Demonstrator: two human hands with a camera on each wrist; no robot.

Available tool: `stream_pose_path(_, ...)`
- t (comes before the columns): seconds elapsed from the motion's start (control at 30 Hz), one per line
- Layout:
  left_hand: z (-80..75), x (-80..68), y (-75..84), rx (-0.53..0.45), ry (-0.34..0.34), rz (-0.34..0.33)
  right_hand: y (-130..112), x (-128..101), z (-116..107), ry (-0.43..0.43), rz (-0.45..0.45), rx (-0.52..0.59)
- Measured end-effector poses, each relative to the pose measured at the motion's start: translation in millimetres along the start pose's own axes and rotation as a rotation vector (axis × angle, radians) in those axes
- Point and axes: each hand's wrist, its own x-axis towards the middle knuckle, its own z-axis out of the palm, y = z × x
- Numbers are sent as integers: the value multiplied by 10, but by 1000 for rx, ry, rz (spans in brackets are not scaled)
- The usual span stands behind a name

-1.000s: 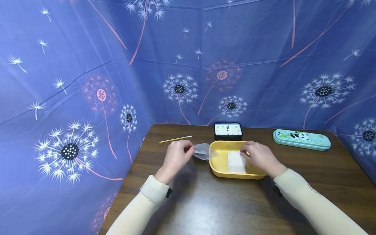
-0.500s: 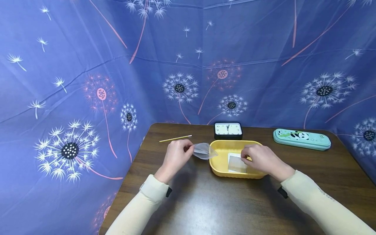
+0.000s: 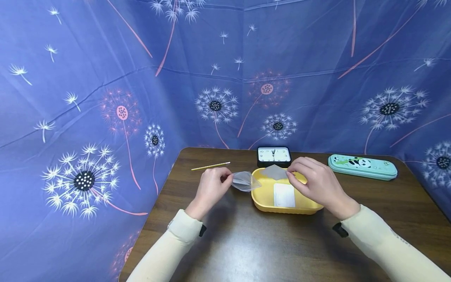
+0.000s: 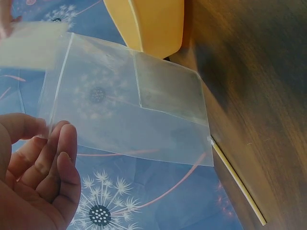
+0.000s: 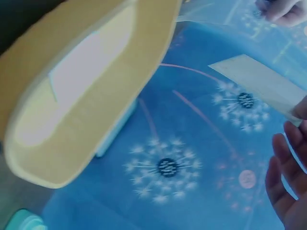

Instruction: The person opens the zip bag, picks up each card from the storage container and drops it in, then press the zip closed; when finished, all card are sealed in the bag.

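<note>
My left hand (image 3: 211, 188) pinches a clear plastic bag (image 3: 245, 181) by its left edge, held just left of the yellow tray (image 3: 303, 207); the bag (image 4: 129, 112) fills the left wrist view beside my fingers (image 4: 53, 165). My right hand (image 3: 317, 184) pinches a thin translucent sheet (image 3: 274, 171) and holds it above the tray's far end. In the right wrist view that sheet (image 5: 261, 84) juts out past my fingers (image 5: 288, 191). A white stack of sheets (image 3: 284, 194) lies inside the tray (image 5: 43, 158).
A black clock (image 3: 274, 155) stands just behind the tray. A teal panda pencil case (image 3: 362, 167) lies at the back right, a thin yellow stick (image 3: 210, 166) at the back left. Blue dandelion cloth walls in the wooden table (image 3: 253, 243).
My right hand has picked one translucent sheet off the white stack and raised it above the tray's far end. The left hand and its bag have stayed put.
</note>
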Motion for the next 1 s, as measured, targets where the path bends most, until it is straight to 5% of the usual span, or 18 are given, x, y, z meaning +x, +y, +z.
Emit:
stream_pose_path(0.17,-5,7,3,1,6,11,-180,132,-10,107,-126,55)
stream_pose_path(0.33,-9,7,7,-5,6,11,-311,190,103,119,-200,84)
stream_pose_path(0.67,-12,-1,22,-5,-11,-5,-378,96,376,-7,-104,79)
stream_pose_path(1.0,5,-7,43,12,-10,2,-391,85,695,-34,-56,60)
